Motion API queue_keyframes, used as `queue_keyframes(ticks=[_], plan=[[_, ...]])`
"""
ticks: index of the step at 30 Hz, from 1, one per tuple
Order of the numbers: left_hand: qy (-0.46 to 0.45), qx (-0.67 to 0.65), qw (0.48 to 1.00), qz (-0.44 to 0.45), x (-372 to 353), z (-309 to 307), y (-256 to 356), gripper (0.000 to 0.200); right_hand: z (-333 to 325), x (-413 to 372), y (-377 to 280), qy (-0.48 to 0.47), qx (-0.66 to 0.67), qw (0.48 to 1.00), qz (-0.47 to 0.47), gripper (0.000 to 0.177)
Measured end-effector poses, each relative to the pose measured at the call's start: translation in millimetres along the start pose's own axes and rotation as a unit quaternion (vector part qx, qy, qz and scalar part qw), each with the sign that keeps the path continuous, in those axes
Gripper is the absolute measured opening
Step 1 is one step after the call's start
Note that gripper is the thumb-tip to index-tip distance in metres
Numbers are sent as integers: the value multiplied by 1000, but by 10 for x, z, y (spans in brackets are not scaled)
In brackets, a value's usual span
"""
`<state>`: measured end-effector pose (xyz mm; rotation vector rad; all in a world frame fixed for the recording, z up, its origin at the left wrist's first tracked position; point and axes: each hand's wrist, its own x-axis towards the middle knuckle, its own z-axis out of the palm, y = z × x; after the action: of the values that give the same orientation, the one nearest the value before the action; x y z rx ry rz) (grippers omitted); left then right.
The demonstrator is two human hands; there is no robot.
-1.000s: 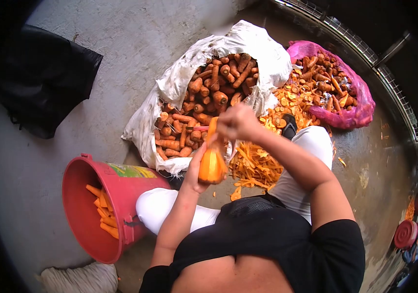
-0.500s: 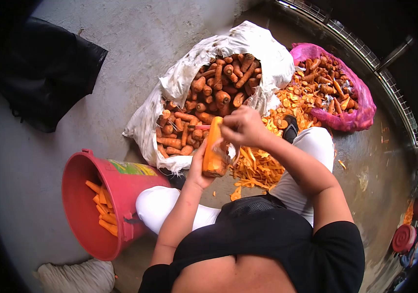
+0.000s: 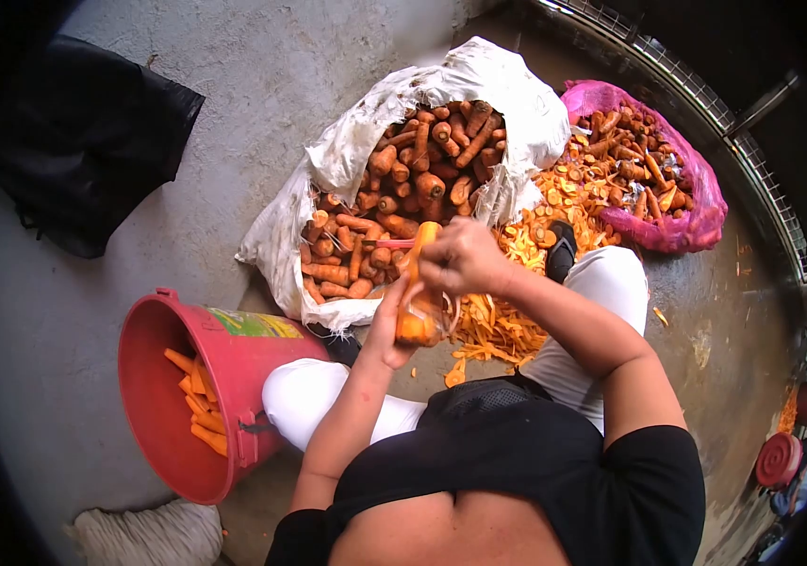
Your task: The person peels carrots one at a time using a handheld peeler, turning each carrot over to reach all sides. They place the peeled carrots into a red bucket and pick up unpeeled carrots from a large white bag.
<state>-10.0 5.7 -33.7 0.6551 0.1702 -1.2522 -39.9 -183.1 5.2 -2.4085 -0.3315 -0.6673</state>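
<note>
Carrot (image 3: 417, 328) is held at a slant above the floor between 2 white-trousered knees (image 3: 300, 401). Left hand (image 3: 392, 325) has its fingers curled snugly about the lower part, probably so the weight is steadied from beneath and the upper part stays reachable. Right hand (image 3: 465, 257) is bent at the knuckles beside the upper end; blur hides its fingertips, so I cannot tell how far they are parted or what they grip. A pink stick-like piece (image 3: 394, 244) shows just left of the carrot's top; which hand bears it is unclear.

White sack (image 3: 276, 231) opens toward the person, perhaps to keep its loose carrots (image 3: 408, 179) near; its edge runs close ahead of the 2 hands, limiting room there. Red bucket (image 3: 271, 368) sits just beside the left knee. Peelings (image 3: 493, 325) heap below the right forearm (image 3: 564, 307). Elbow room looks widest rightward, over wet floor (image 3: 705, 349).
</note>
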Motion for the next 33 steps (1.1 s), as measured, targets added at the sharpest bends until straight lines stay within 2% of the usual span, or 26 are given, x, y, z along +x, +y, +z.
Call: queue_keyframes(ticks=[1,2,3,4,5,6,8,11,12,14,15,16,17,20,21,25,28,29,31,32,33], plan=[[12,78,996,31,-149,116,31,49,-8,43,207,14,-66,998,12,17],[6,62,998,6,-168,94,12,49,18,82,483,75,-72,993,65,17],[0,47,999,-21,-177,61,-12,50,-99,154,725,25,-178,981,79,17],[-6,31,998,-48,-182,32,-40,50,-252,240,874,-69,-272,949,145,20],[-37,25,998,-52,-183,13,-44,52,-258,203,1164,-65,-346,924,151,24],[-49,23,998,-45,-179,47,-14,53,-324,207,1266,-100,-372,898,212,27],[-69,15,997,-28,-193,120,17,54,-285,96,1349,12,-387,900,202,28],[-18,-14,999,-24,-129,106,70,55,-360,250,798,-28,-223,918,328,27],[-1,-35,999,-28,-117,111,77,56,-330,225,693,-22,-124,934,335,26],[0,-29,1000,-6,-84,53,59,55,-269,137,378,15,28,965,259,29],[-2,-35,999,-4,-87,69,54,54,-280,115,241,-7,14,986,169,27],[-3,-42,999,-2,-94,72,50,54,-197,79,141,21,19,997,74,21],[-21,-86,996,-5,-62,34,37,50,-173,30,33,-2,24,999,43,18],[20,-72,997,-16,-17,-88,18,44,-109,1,-203,-40,43,998,-21,11],[55,-43,998,-3,-46,49,19,43,-81,-14,-232,-20,42,998,-33,11],[46,-33,998,-4,-69,48,-10,46,-30,-35,-193,-20,27,997,-75,12],[56,-10,998,-12,-96,138,29,47,-5,-24,-85,1,32,997,-70,16],[-17,12,1000,-21,-84,22,43,49,-34,14,-7,23,-20,998,-54,17],[-29,13,999,-33,-192,13,29,51,-65,118,447,78,-60,995,4,18],[-36,14,998,-40,-223,19,20,52,-172,158,641,57,-195,979,27,17],[-27,12,999,-38,-219,29,11,54,-223,169,913,-3,-278,959,58,16]])
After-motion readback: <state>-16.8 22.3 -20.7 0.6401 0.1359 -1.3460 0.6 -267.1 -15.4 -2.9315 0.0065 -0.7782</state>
